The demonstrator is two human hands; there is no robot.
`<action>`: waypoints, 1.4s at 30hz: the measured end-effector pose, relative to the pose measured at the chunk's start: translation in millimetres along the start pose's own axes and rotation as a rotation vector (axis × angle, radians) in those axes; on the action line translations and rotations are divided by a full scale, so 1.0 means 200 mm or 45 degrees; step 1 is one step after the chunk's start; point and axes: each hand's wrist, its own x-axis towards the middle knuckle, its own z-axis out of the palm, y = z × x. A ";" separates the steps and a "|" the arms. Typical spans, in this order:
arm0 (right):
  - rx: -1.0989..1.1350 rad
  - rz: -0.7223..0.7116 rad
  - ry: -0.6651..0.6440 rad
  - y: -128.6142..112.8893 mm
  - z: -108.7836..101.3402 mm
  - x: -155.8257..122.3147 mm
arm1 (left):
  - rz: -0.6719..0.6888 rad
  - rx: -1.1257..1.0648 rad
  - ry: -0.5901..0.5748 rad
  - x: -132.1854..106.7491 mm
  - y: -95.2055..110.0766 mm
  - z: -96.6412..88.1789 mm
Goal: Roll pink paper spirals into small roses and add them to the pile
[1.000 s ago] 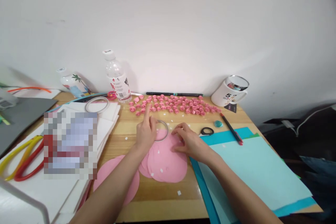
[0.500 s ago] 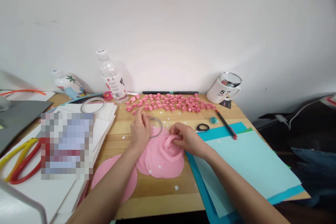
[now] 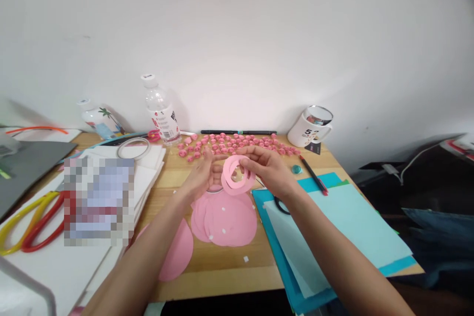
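A curled pink paper spiral (image 3: 230,181) hangs from the fingers of my right hand (image 3: 273,170), its thumb and fingertips closed on the upper right of the loops. Just left of it, my left hand (image 3: 202,176) is open, palm turned to the spiral and fingers stretched toward it; whether they touch is unclear. Below both hands lies a stack of pink paper circles (image 3: 229,222). A silver ring (image 3: 215,189) is partly covered by my left hand. Black-handled scissors (image 3: 282,206) lie under my right wrist, largely hidden.
Several small pink paper rolls (image 3: 229,143) spread along the back. A bottle (image 3: 163,118) and mug (image 3: 309,128) flank them. Light blue sheets (image 3: 333,232) and a pen (image 3: 313,174) lie right. White papers (image 3: 144,182) with red-yellow scissors (image 3: 40,222) are left, beside another pink circle (image 3: 179,252).
My right hand has lifted the pink spiral off the circle stack, up and away from me. My left hand has opened its fingers beside it. The black-handled scissors have shifted nearer to me.
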 end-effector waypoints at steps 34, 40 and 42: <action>0.095 -0.111 0.023 0.29 -0.02 -0.05 | 0.291 0.235 0.154 -0.08 -0.10 0.03; 0.063 0.031 0.279 0.31 -0.01 -0.06 | 0.269 0.241 0.337 -0.07 -0.12 0.05; 0.043 0.054 0.302 0.32 -0.02 -0.06 | 0.272 0.256 0.333 -0.07 -0.12 0.05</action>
